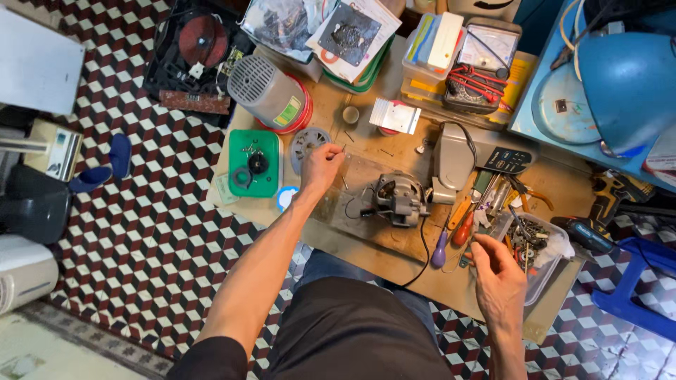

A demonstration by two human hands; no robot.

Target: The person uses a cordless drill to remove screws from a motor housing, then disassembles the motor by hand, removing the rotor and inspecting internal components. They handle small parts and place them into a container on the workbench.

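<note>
Hands work over a cluttered wooden worktop, seen from the head camera looking straight down. The left hand is stretched far forward with its fingers pinched together on a thin metal pin or screw; what exactly the pin is stays too small to tell. Just beyond that hand lies a round grey perforated disc, and to its left sits a green tray with 1 black ring and small parts in it. Farther out from the tray stands a grey vented housing with a red rim.

Between the 2 hands rests a small grey electric motor on a flat board, its black cord trailing back toward the person's lap.

The right hand is drawn in close to the body, fingers loosely curled and half open; whether it grips anything I cannot tell. It hovers just beside a clear plastic tub of mixed metal hardware on its right. Just ahead of that hand lie screwdrivers with orange, red and purple handles. Farther ahead sits a grey meter, and beyond it an analogue multimeter with red leads.
</note>
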